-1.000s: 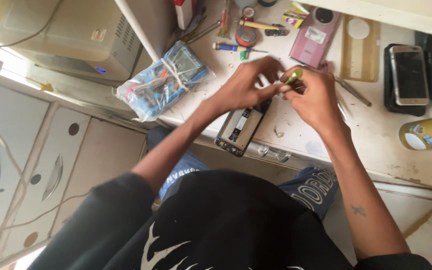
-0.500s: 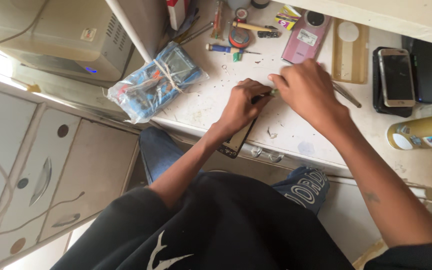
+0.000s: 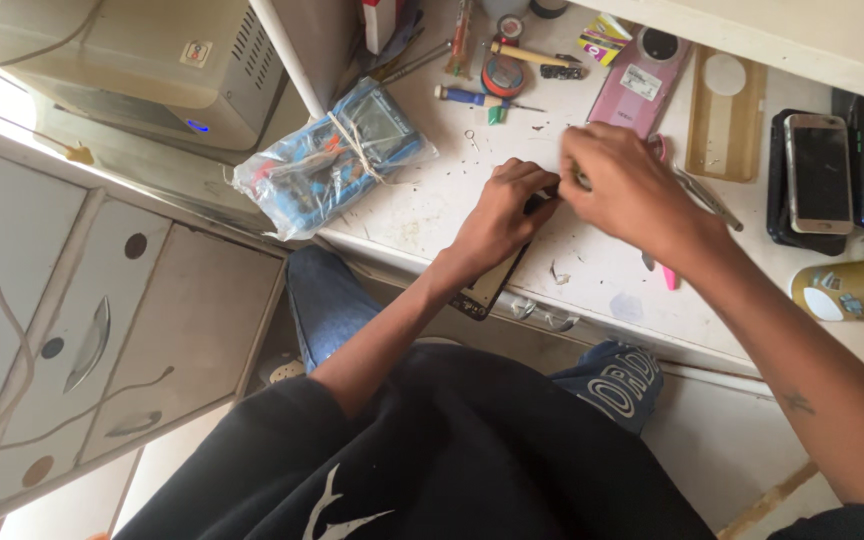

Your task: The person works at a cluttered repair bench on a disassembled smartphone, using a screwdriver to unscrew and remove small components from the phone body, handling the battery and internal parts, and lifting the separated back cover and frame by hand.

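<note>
A: Our left hand now presses the dark, opened flat phone flat against the white worktop edge; earlier we held it raised.

B: Right hand has come down beside it, fingers pinched; on what, we cannot tell.

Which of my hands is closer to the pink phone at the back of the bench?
Right. Your right hand sits just in front of the pink phone, almost beneath it in the view. Your left hand is further off to the left, gripping the dark phone.
</note>
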A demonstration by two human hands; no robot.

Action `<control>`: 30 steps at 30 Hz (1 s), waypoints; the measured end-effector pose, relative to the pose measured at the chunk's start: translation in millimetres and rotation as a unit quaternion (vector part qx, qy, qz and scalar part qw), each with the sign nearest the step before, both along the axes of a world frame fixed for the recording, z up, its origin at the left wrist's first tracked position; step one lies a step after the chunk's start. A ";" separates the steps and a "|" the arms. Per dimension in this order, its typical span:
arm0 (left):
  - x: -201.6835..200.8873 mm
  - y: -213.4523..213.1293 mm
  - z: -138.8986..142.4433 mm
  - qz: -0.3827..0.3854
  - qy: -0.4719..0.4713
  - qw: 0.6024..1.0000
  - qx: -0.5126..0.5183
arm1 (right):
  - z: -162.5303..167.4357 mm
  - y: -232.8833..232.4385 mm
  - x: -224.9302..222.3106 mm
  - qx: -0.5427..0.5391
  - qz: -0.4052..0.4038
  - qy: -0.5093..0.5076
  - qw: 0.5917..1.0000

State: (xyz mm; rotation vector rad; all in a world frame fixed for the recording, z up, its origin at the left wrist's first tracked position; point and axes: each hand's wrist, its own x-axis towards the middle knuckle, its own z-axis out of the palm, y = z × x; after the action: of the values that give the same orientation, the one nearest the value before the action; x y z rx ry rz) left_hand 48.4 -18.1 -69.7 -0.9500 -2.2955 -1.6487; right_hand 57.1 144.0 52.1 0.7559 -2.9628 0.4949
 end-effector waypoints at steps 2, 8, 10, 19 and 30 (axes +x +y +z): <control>0.1 -0.2 0.2 -0.008 0.002 1.000 -0.010 | 2.3 0.8 -2.9 0.069 -0.080 -0.047 0.993; -3.3 2.5 -0.2 0.000 0.011 1.000 -0.010 | 6.8 1.8 -2.9 -0.058 0.095 0.035 0.993; -3.5 1.1 0.9 -0.005 0.003 1.000 -0.019 | 5.3 1.3 -2.6 0.052 -0.021 -0.008 0.998; 4.1 -13.4 18.5 0.079 0.012 0.985 0.150 | -3.0 7.9 -4.5 0.054 -0.063 -0.001 0.997; 76.7 -48.5 16.0 0.006 0.124 0.977 -0.176 | 9.8 15.0 -3.6 0.030 -0.116 -0.079 0.990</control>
State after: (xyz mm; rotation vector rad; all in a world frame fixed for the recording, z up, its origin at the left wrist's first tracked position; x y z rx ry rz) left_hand 125.1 -66.6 -53.7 -1.1332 -2.4481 -1.0621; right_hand 53.5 159.0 61.9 0.3835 -3.1687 0.4708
